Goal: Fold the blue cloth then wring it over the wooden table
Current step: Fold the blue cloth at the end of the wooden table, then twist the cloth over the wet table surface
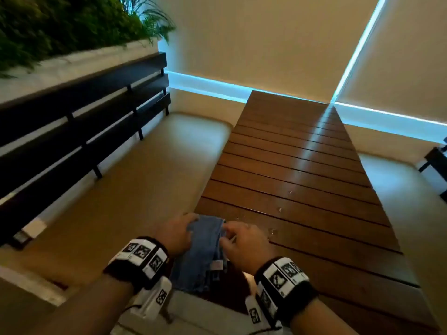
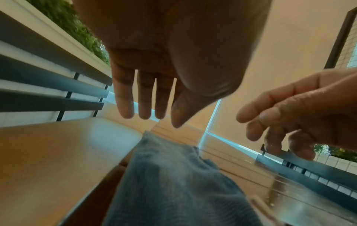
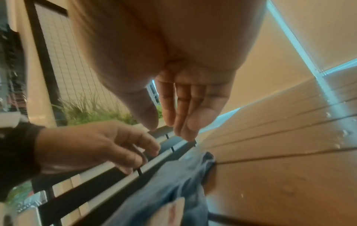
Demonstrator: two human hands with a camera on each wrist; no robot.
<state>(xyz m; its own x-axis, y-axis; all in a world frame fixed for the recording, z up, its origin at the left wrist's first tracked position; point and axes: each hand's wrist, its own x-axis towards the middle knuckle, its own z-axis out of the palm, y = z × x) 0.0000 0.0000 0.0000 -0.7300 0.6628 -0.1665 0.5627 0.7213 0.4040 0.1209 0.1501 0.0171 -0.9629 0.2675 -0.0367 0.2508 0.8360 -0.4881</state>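
A crumpled blue cloth (image 1: 203,257) with a small pale label lies on the near left corner of the slatted wooden table (image 1: 302,177). My left hand (image 1: 186,226) hovers over the cloth's far left end, and my right hand (image 1: 239,238) over its far right end. In the left wrist view the left hand (image 2: 150,110) has straight fingers above the cloth (image 2: 173,183), holding nothing. The right hand (image 3: 173,122) points its fingers down above the cloth (image 3: 173,183), also holding nothing. Whether any fingertip touches the cloth is unclear.
Water drops (image 1: 280,210) sit on the table beyond the cloth. A beige cushioned bench (image 1: 145,177) with a dark slatted backrest (image 1: 72,122) runs along the left, with a planter of greenery (image 1: 60,20) above it. Another beige seat (image 1: 399,189) lies to the right.
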